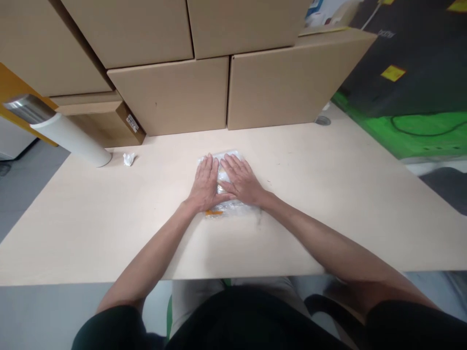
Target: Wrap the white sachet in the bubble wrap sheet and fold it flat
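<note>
A clear plastic packet with an orange strip at its near edge lies flat on the pale wooden table. My left hand rests palm down on its left half, fingers stretched out and together. My right hand lies flat on its right half, fingers also extended. The two hands touch side by side and cover most of the packet, so what is inside it is hidden.
Several cardboard boxes stand stacked along the far edge of the table. A white cylinder with a metal cap leans at the far left, with a crumpled white scrap beside it. Green flooring shows at right.
</note>
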Available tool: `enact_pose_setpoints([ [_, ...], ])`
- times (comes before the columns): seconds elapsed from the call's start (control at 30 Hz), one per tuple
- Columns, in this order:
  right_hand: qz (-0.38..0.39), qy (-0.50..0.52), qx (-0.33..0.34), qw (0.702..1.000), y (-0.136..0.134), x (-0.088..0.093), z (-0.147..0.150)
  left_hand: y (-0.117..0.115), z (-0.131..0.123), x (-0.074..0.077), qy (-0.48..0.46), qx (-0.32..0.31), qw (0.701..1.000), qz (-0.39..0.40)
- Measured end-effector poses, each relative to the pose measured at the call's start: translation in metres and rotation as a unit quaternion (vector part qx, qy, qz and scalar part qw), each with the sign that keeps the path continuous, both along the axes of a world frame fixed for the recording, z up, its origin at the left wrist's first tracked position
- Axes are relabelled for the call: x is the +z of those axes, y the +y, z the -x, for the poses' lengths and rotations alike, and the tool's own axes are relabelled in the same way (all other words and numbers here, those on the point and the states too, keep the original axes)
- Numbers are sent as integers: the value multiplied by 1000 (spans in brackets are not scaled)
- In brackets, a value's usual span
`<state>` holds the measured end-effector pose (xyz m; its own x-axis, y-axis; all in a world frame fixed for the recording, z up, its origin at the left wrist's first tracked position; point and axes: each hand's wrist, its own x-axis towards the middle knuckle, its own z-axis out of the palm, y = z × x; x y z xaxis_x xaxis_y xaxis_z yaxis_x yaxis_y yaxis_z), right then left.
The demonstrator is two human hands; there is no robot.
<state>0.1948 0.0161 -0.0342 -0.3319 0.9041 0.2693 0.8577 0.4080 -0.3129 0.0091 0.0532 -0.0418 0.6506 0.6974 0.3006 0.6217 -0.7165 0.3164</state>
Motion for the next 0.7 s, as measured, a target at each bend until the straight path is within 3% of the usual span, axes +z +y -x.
enact_pose_setpoints([
  [0.33, -27, 2, 3, 1000, 7, -1, -1, -6, -1, 11, 11, 41, 998, -38],
  [0.53, -8, -15, 67, 998, -15, 4, -10, -7, 2, 9, 26, 40, 998, -29],
  [0.7, 17, 6, 53, 998, -26, -3, -16, -6, 0, 11, 51, 67, 996, -25],
])
